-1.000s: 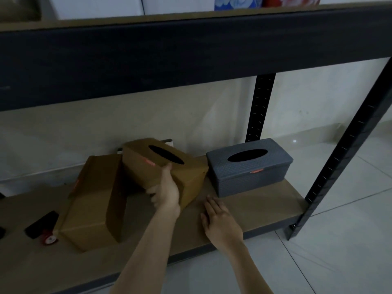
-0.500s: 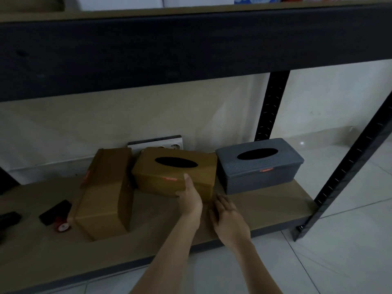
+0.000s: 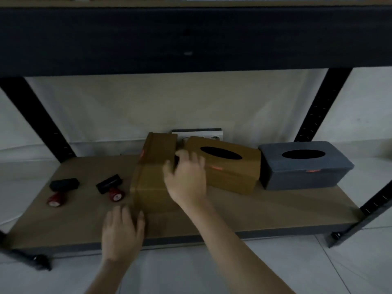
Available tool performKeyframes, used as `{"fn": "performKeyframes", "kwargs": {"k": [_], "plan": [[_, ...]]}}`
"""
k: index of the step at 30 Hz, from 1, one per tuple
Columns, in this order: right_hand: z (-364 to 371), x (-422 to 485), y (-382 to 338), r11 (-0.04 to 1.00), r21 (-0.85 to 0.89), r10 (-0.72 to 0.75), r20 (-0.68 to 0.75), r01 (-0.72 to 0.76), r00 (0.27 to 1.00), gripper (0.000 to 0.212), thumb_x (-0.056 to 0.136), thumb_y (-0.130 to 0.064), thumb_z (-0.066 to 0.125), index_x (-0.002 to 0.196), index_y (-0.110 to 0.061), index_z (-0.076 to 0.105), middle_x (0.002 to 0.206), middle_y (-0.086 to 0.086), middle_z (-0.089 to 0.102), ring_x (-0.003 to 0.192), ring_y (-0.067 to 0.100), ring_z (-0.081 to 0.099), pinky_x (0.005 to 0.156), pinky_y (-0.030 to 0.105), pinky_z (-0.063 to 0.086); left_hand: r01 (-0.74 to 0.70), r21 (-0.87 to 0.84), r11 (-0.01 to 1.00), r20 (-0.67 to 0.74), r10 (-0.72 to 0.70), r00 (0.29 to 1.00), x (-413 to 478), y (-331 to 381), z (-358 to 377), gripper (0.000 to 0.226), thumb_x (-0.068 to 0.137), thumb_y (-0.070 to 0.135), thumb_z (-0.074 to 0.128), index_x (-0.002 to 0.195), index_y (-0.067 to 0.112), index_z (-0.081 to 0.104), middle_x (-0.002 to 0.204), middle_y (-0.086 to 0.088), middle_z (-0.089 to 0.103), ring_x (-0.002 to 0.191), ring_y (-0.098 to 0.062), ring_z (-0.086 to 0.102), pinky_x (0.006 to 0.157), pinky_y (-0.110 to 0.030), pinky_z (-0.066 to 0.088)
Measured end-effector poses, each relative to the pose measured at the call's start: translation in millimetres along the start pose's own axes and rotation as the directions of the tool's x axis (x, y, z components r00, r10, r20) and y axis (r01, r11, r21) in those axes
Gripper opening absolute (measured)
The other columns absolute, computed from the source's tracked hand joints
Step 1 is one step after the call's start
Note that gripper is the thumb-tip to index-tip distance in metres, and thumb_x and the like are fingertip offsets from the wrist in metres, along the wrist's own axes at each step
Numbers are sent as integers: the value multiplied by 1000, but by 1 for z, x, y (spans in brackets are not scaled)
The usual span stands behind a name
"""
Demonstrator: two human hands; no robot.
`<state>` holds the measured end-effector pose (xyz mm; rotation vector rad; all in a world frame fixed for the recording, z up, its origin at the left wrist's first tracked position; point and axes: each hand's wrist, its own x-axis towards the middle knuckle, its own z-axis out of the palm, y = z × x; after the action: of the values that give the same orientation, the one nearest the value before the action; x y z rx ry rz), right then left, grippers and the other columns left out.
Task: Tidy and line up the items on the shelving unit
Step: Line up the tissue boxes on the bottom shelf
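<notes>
On the bottom shelf board (image 3: 275,211) a long brown box (image 3: 151,179) lies end-on, its length running front to back. To its right a brown tissue box (image 3: 233,168) with an oval slot sits slightly askew, its right end against a grey tissue box (image 3: 305,168). My right hand (image 3: 186,179) lies blurred over the long box's top right edge, fingers spread toward the gap between the two brown boxes. Fingers straight, my left hand (image 3: 123,232) touches the front corner of the long box.
Two small black-and-red items (image 3: 61,190) (image 3: 110,187) lie on the left of the board. A white wall socket (image 3: 198,132) shows behind the boxes. The dark beam (image 3: 191,39) of the shelf above hangs low overhead; black uprights (image 3: 318,111) stand at both ends.
My right hand left the shelf board and moved left onto the long brown box. My left hand let go of the brown tissue box and dropped to the long box's front. The view shifted left.
</notes>
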<state>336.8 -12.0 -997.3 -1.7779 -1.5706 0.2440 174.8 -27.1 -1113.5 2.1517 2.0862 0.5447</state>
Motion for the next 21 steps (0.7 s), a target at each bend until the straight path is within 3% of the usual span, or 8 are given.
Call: {"fn": "performKeyframes", "kwargs": {"k": [1, 3, 6, 10, 12, 16, 18, 21], "plan": [[6, 10, -17, 995, -73, 75, 143, -65, 987, 58, 91, -48, 45, 133, -8, 43, 129, 16, 50, 120, 31, 41, 92, 40, 43, 42, 65, 997, 46, -45, 998, 6, -11, -6, 72, 86, 53, 23, 118, -1, 55, 122, -21, 56, 115, -38, 50, 95, -46, 42], [24, 26, -43, 963, -245, 186, 305, -111, 934, 84, 84, -67, 40, 141, -7, 28, 138, 24, 37, 121, 41, 37, 89, 44, 43, 58, 192, 980, 167, -91, 982, 10, -36, -10, 93, 80, 67, 6, 143, 3, 31, 152, -14, 29, 143, -27, 21, 115, -40, 18], [52, 39, -58, 894, -421, 320, 363, -152, 875, 98, 76, -71, 48, 144, -7, 18, 141, 30, 26, 119, 47, 36, 86, 46, 47, 36, 223, 974, 272, -98, 957, 10, -55, -9, 112, 61, 74, -18, 150, 8, 4, 159, -6, 0, 147, -18, -3, 120, -35, 0], [59, 50, -60, 863, -430, 419, 316, -265, 851, 88, 75, -57, 59, 139, -8, 25, 137, 27, 26, 115, 46, 36, 83, 47, 48, 13, 196, 981, 296, -72, 952, 9, -61, -10, 127, 50, 84, -23, 149, 8, -4, 158, -5, -8, 146, -16, -7, 119, -31, -5], [55, 55, -58, 873, -314, 466, 316, -373, 826, 89, 76, -66, 52, 140, -9, 25, 138, 24, 28, 118, 43, 36, 85, 44, 45, 13, 176, 984, 293, -65, 954, 10, -63, -10, 136, 41, 86, -31, 149, 7, -3, 158, -6, -7, 146, -16, -6, 118, -30, -4], [51, 58, -57, 803, 139, 518, 317, -579, 795, 83, 77, -74, 37, 134, -14, 42, 130, 14, 48, 115, 33, 47, 87, 36, 44, 30, 153, 988, 274, -71, 959, 10, -65, -5, 137, 42, 85, -33, 149, 6, -1, 159, -7, -4, 146, -16, -4, 119, -32, -2], [55, 53, -61, 669, 355, 535, 380, -653, 754, 74, 84, -69, 36, 133, -15, 42, 121, 9, 55, 109, 30, 53, 93, 39, 46, 33, 157, 987, 276, -77, 958, 10, -66, -5, 136, 42, 85, -33, 149, 6, -1, 159, -7, -4, 146, -16, -4, 119, -32, -2], [71, 42, -69, 291, 590, 578, 519, -753, 630, 67, 89, -60, 39, 142, -18, 30, 120, 7, 54, 109, 29, 54, 96, 45, 46, 31, 160, 987, 277, -75, 958, 11, -67, -4, 136, 43, 85, -32, 149, 7, -1, 159, -6, -4, 146, -16, -4, 119, -32, -3]]}}
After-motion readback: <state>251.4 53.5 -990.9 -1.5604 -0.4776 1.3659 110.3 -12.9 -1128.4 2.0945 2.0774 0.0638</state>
